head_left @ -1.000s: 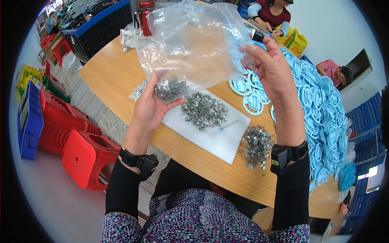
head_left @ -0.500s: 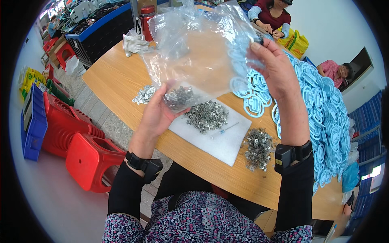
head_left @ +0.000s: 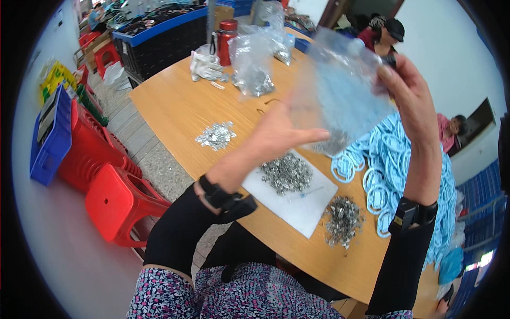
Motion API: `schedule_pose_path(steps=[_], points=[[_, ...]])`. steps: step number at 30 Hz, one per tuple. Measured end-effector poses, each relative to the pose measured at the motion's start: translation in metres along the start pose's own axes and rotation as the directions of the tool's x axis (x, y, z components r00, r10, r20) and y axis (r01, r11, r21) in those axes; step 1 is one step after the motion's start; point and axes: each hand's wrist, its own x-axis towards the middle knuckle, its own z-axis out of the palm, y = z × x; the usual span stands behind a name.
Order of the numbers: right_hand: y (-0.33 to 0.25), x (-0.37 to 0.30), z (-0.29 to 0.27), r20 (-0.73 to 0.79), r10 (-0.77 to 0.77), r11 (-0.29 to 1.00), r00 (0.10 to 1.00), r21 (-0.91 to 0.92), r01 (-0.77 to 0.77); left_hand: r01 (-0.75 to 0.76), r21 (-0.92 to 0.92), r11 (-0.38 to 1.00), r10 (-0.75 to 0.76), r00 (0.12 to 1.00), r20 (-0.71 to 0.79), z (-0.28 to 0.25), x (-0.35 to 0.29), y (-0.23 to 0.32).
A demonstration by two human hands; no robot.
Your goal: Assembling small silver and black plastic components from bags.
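A clear plastic bag (head_left: pixel 348 90), blurred by motion, hangs over the table with small metal pieces (head_left: pixel 336 142) gathered at its bottom. High at the right, my right hand (head_left: pixel 408 87) pinches the bag's upper edge between thumb and fingers. My left hand (head_left: pixel 279 130) grips the bag's lower left side, its thumb across the front and its fingers partly hidden and smeared. Beneath lies a white foam sheet (head_left: pixel 289 212) bearing a heap of small metal clips (head_left: pixel 287 173) and a thin tool (head_left: pixel 312 191). A second heap of metal pieces (head_left: pixel 343 220) is beside the sheet.
Light-blue plastic rings (head_left: pixel 393 165) are piled at the right. Flat silvery pieces (head_left: pixel 215 135) lie at the left of the wooden table (head_left: pixel 170 101). Behind are gloves (head_left: pixel 206 65), a red flask (head_left: pixel 226 42) and another filled bag (head_left: pixel 254 69). Red stools (head_left: pixel 119 204) stand left; other people sit beyond.
The bag has swung right, away from the table's middle, and both hands have moved right with it. The filled bag and the flask at the back now show more fully.
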Motion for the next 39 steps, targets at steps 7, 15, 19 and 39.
schedule_pose_path(steps=[7,15,19,39], points=[[0.023,-0.024,-0.011,-0.334,0.15,0.988,0.931,0.012,-0.155,0.156,0.076,0.985,-0.161,0.985,0.062,0.016,0.064,-0.028],[0.049,-0.089,-0.021,-0.293,0.296,0.955,0.909,0.082,-0.284,0.183,-0.464,0.867,-0.31,0.926,-0.214,-0.015,0.153,-0.106],[0.062,-0.111,-0.005,-0.255,0.381,0.924,0.889,0.13,-0.359,0.151,0.362,0.92,-0.09,0.979,-0.181,-0.051,0.177,-0.236],[0.068,-0.202,0.009,-0.109,0.641,0.768,0.76,0.09,-0.635,0.358,0.518,0.776,-0.199,0.92,-0.339,-0.188,0.076,-0.133]])
